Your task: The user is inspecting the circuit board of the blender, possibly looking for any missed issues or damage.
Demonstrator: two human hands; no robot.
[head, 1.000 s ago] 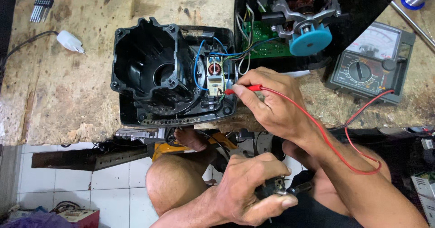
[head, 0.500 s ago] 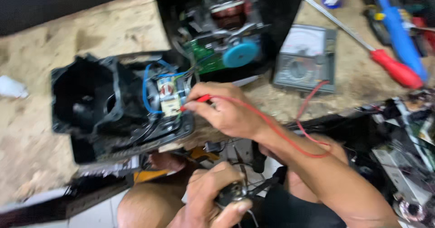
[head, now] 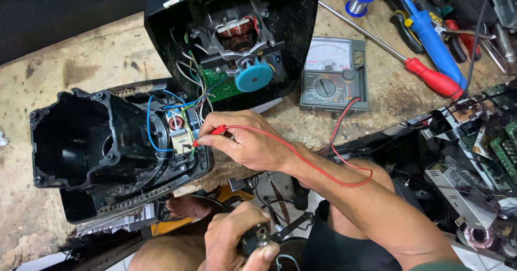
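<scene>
Worn bench [head: 70,72]: right hand [head: 245,142], fingers pinching the red probe [head: 207,136], stays on the board [head: 180,134] while the view shifted; left hand [head: 234,241] still clamps the plug [head: 256,238].

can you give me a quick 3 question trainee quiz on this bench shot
1. True or false: the right hand holds the red probe against the small board in the black housing.
2. Which lies beside the meter? A) red-handled screwdriver B) hammer C) saw
3. Fill in: the left hand has its grip on a black ____.

Key: 1 true; 2 A; 3 plug
</scene>
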